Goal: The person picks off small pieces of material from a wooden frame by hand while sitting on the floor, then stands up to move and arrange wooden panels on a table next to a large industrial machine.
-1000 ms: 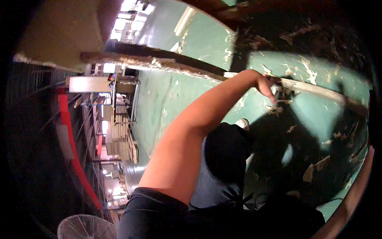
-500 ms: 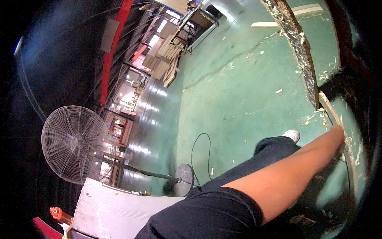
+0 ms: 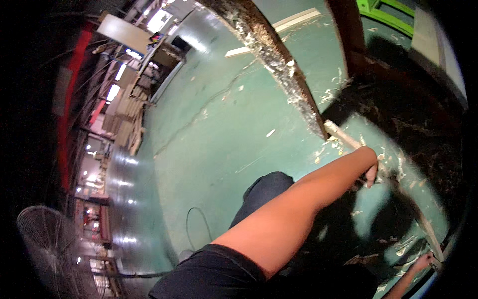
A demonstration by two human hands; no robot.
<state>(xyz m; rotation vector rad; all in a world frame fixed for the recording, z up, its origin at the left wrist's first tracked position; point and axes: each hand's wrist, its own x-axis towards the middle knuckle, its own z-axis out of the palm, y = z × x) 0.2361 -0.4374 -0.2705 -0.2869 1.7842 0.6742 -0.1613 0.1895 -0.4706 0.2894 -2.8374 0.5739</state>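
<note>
A long, thin wooden strip (image 3: 343,135) lies low over the floor at the right, running toward the lower right edge. My left hand (image 3: 369,167) is closed over it near its far end, with the fingers curled down and partly hidden. At the lower right my right hand (image 3: 424,261) grips the strip near its other end; shadow and the picture's rim hide part of the fingers. Just beyond the strip's far end stands a rough, dark wooden beam (image 3: 279,60), its side crusted with pale, flaky residue.
Shavings and scraps litter the green floor (image 3: 214,149). A pale board (image 3: 298,20) lies farther off, with a green frame (image 3: 388,15) to its right. Stacked lumber (image 3: 122,117) stands at the far left, and a large fan (image 3: 47,234) at the lower left.
The view has swung to the right, so the fan, beam and left arm sit farther left. My right hand and the green frame have come into view. My left hand stays on the strip.
</note>
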